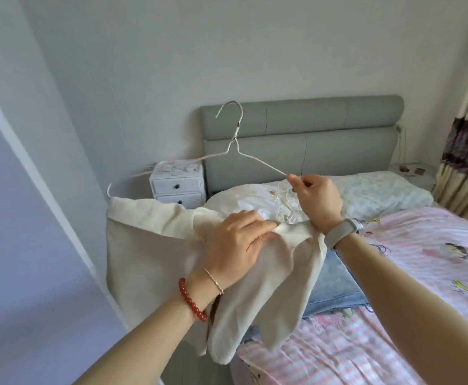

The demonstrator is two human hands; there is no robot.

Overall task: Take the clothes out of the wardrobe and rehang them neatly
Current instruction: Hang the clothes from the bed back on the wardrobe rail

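- Head view: we held a cream garment (155, 245) half-threaded on a wire hanger (235, 140). The hanger's left end sat inside one shoulder; its right end was bare.
- Our left hand (235, 245) had its fingers clamped on the garment's neck; our right hand (317, 198) pinched the hanger's bare right arm.
- We judged this piece about half hung; jeans (335, 284) and a pile of hangers (282, 201) on the bed (421, 259) suggested more remained. No wardrobe was in view.
- Room was open above the bed; the wall (33, 245) stood near on the left, the nightstand (177, 187) and headboard (310, 129) beyond.
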